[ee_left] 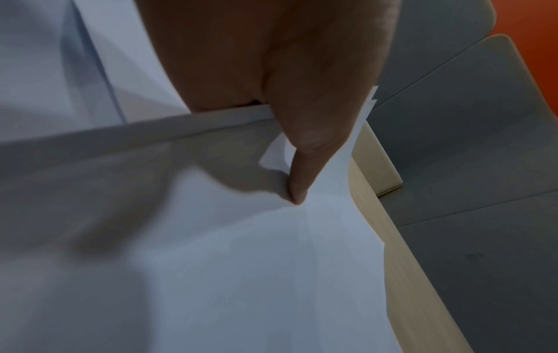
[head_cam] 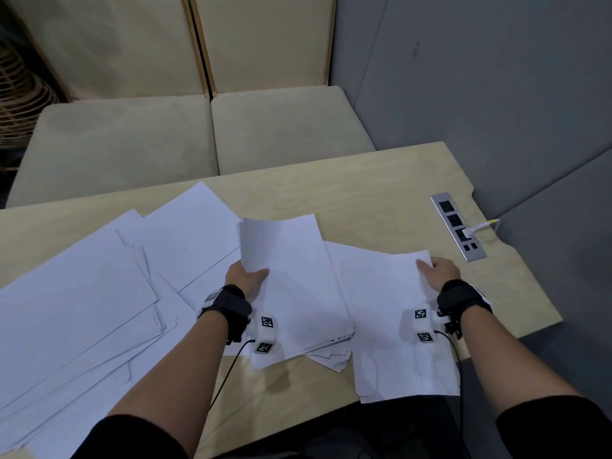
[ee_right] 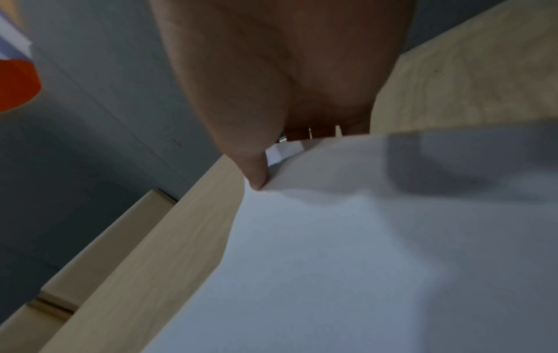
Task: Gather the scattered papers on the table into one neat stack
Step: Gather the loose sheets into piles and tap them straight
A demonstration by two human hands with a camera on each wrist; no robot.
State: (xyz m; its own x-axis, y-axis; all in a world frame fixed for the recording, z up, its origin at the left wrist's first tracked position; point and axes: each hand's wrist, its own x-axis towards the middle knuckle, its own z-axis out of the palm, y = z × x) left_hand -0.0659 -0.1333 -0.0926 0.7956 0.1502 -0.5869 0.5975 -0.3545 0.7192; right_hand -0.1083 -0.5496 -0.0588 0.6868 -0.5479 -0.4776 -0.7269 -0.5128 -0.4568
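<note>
White paper sheets lie over the light wooden table [head_cam: 381, 193]. My left hand [head_cam: 246, 279] pinches the left edge of a stack of sheets [head_cam: 298, 293] at the table's middle, thumb on top; the stack's far end curls upward. The left wrist view shows the thumb [ee_left: 302, 167] pressed on the stack [ee_left: 241, 274]. My right hand [head_cam: 437, 271] pinches the far right corner of a separate sheet [head_cam: 390, 326] lying to the right, thumb on top. In the right wrist view the thumb [ee_right: 256, 172] presses on that sheet [ee_right: 347, 262]. Scattered sheets [head_cam: 82, 309] cover the left side.
A metal socket strip [head_cam: 458, 226] with a white plug is set into the table at the right. Beige bench cushions [head_cam: 198, 137] sit beyond the far edge, a grey padded wall [head_cam: 496, 94] to the right. A wicker object [head_cam: 20, 94] stands far left.
</note>
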